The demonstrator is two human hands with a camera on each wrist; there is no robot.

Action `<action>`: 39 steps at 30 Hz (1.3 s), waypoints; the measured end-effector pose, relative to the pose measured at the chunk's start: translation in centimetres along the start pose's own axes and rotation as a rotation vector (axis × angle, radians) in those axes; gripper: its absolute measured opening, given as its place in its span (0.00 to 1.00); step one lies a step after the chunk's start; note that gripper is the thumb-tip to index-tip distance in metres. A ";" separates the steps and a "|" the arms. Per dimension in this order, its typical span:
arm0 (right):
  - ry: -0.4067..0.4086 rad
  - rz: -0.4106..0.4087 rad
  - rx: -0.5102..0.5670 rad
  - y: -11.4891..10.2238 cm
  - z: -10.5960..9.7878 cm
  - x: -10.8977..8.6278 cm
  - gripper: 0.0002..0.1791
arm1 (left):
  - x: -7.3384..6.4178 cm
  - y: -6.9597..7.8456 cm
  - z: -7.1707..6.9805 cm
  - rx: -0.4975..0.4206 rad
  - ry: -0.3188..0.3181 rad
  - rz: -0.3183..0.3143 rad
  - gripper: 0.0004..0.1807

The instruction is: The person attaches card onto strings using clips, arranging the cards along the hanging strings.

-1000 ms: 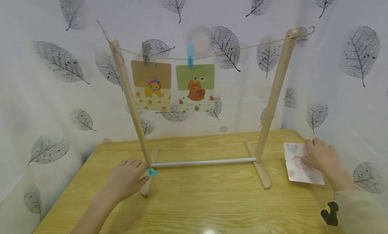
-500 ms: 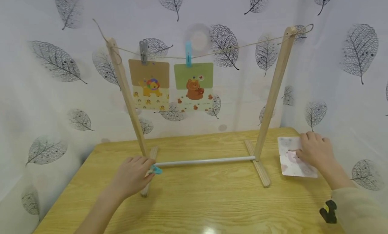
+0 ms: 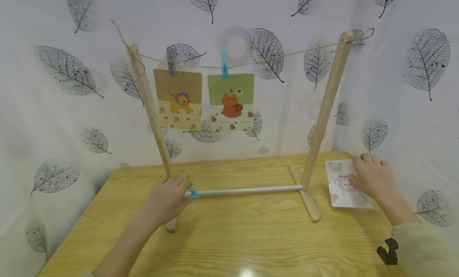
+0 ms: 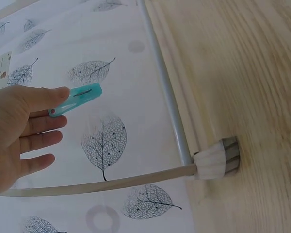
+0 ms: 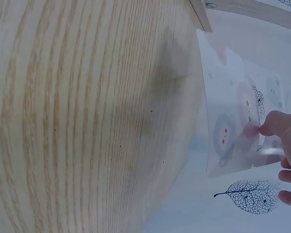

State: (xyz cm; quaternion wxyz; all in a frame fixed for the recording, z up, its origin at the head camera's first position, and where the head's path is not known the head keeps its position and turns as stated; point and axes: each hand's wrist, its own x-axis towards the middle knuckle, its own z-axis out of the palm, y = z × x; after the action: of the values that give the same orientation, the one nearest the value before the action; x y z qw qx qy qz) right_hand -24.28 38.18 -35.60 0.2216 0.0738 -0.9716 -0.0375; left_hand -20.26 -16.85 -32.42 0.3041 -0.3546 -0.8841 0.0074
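My left hand pinches a teal clothespin near the left foot of a wooden drying rack. The left wrist view shows the clothespin between thumb and index finger, the other fingers spread. At the right, past the rack, my right hand holds a pale pink card by its upper right part. In the right wrist view the thumb presses against the translucent card, raised over the table. On the rack's string, a grey clothespin holds a lion card and a blue clothespin a bear card.
The rack has a left post, a right post and a white bottom rod. It stands on a wood-grain table. Behind it hangs a white curtain with leaf prints. A dark piece sits at the right sleeve.
My left hand has moved to the right and slightly up with the teal clothespin. My right hand has brought the pink card a little left and up. The hanging cards stay in place.
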 end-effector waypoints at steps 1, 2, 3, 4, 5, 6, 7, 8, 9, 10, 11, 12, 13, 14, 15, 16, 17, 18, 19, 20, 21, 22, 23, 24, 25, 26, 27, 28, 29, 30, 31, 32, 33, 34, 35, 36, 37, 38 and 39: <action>0.007 0.001 -0.001 0.0 0.0 0.0 0.29 | 0.2 0.1 0.0 0.002 0.003 0.003 0.20; 0.014 0.001 -0.003 0.0 0.0 -0.1 0.30 | 0.4 0.1 0.0 0.004 0.007 0.007 0.19; 0.022 0.002 -0.004 -0.1 -0.1 -0.1 0.30 | 0.5 0.2 0.1 0.006 0.010 0.009 0.19; 0.030 0.003 -0.005 -0.1 -0.1 -0.1 0.30 | 0.7 0.2 0.1 0.005 0.011 0.011 0.19; 0.037 0.003 -0.006 -0.1 -0.2 -0.1 0.30 | 0.9 0.3 0.1 0.002 0.011 0.012 0.18; 0.047 0.003 -0.008 -0.2 -0.2 -0.1 0.30 | 1.0 0.3 0.1 -0.003 0.009 0.012 0.18; 0.058 0.001 -0.009 -0.2 -0.3 -0.2 0.30 | 1.2 0.4 0.1 -0.003 0.007 0.012 0.19; 0.068 0.000 -0.007 -0.2 -0.4 -0.2 0.29 | 1.3 0.4 0.2 -0.006 0.007 0.013 0.19; 0.079 0.000 -0.004 -0.2 -0.5 -0.2 0.29 | 1.4 0.5 0.2 -0.011 0.006 0.013 0.19; 0.089 -0.001 -0.002 -0.3 -0.6 -0.2 0.29 | 1.6 0.5 0.2 -0.014 0.006 0.015 0.19; 0.094 -0.003 -0.002 -0.3 -0.6 -0.2 0.29 | 1.7 0.5 0.1 -0.015 0.008 0.017 0.19; 0.101 -0.004 -0.001 -0.3 -0.7 -0.2 0.28 | 1.8 0.6 0.1 -0.015 0.010 0.019 0.19; 0.102 -0.005 0.003 -0.3 -0.8 -0.2 0.28 | 2.0 0.6 0.1 -0.016 0.014 0.022 0.19; 0.105 -0.006 0.004 -0.3 -0.8 -0.1 0.28 | 2.1 0.7 0.0 -0.016 0.019 0.024 0.19; 0.108 -0.007 0.006 -0.3 -0.9 -0.1 0.28 | 2.2 0.7 0.0 -0.016 0.023 0.027 0.20; 0.114 -0.011 0.005 -0.4 -1.0 -0.1 0.29 | 2.4 0.8 -0.1 -0.014 0.028 0.032 0.20; 0.123 -0.016 0.005 -0.4 -1.0 -0.1 0.29 | 2.5 0.9 -0.1 -0.012 0.031 0.036 0.20; 0.135 -0.021 0.007 -0.4 -1.1 -0.1 0.29 | 2.6 0.9 -0.2 -0.011 0.036 0.040 0.20; 0.147 -0.027 0.009 -0.5 -1.2 -0.2 0.29 | 2.7 1.0 -0.2 -0.010 0.041 0.043 0.21; 0.159 -0.032 0.011 -0.5 -1.3 -0.2 0.30 | 2.8 1.1 -0.3 -0.011 0.046 0.047 0.21; 0.172 -0.038 0.014 -0.6 -1.3 -0.2 0.30 | 2.8 1.1 -0.3 -0.012 0.052 0.049 0.21; 0.184 -0.044 0.016 -0.7 -1.4 -0.2 0.30 | 2.9 1.2 -0.3 -0.013 0.057 0.051 0.21; 0.192 -0.050 0.022 -0.7 -1.5 -0.2 0.30 | 3.0 1.2 -0.3 -0.016 0.064 0.051 0.21; 0.198 -0.054 0.027 -0.8 -1.7 -0.2 0.30 | 3.0 1.3 -0.3 -0.021 0.071 0.050 0.21; 0.204 -0.057 0.033 -0.9 -1.8 -0.2 0.30 | 3.1 1.3 -0.4 -0.025 0.080 0.051 0.21; 0.209 -0.062 0.037 -0.9 -1.9 -0.2 0.30 | 3.1 1.4 -0.4 -0.032 0.089 0.052 0.21; 0.210 -0.065 0.042 -1.0 -2.1 -0.2 0.31 | 3.2 1.4 -0.4 -0.035 0.099 0.051 0.21; 0.216 -0.070 0.048 -1.1 -2.3 -0.2 0.31 | 3.3 1.4 -0.3 -0.039 0.108 0.051 0.20; 0.224 -0.076 0.053 -1.1 -2.4 -0.2 0.31 | 3.4 1.4 -0.3 -0.046 0.118 0.052 0.20; 0.233 -0.081 0.058 -1.2 -2.6 -0.2 0.31 | 3.5 1.4 -0.3 -0.053 0.126 0.051 0.19; 0.243 -0.088 0.062 -1.2 -2.7 -0.2 0.31 | 3.5 1.5 -0.3 -0.061 0.133 0.049 0.19; 0.261 -0.098 0.065 -1.3 -2.8 -0.2 0.31 | 3.6 1.5 -0.3 -0.068 0.138 0.046 0.19; 0.279 -0.107 0.069 -1.3 -2.9 -0.2 0.30 | 3.7 1.6 -0.3 -0.073 0.141 0.043 0.19; 0.304 -0.120 0.072 -1.3 -2.9 -0.2 0.30 | 3.7 1.6 -0.4 -0.082 0.139 0.038 0.18; 0.318 -0.129 0.076 -1.4 -2.9 -0.1 0.30 | 3.8 1.7 -0.4 -0.089 0.138 0.034 0.19; 0.335 -0.145 0.080 -1.3 -2.9 -0.1 0.30 | 3.8 1.7 -0.4 -0.094 0.135 0.031 0.19; 0.351 -0.163 0.084 -1.3 -2.9 -0.1 0.30 | 3.9 1.8 -0.5 -0.097 0.133 0.028 0.18; 0.369 -0.184 0.087 -1.3 -2.9 -0.1 0.30 | 4.0 1.9 -0.5 -0.101 0.134 0.027 0.18; 0.382 -0.205 0.090 -1.3 -2.9 0.0 0.30 | 4.1 1.9 -0.6 -0.106 0.134 0.027 0.18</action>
State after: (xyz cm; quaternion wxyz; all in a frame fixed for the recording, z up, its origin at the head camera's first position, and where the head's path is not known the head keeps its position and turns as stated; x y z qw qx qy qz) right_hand -22.80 36.74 -33.14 0.3931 0.1878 -0.9001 -0.0016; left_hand -21.05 -12.95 -30.22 0.3431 -0.3817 -0.8562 -0.0593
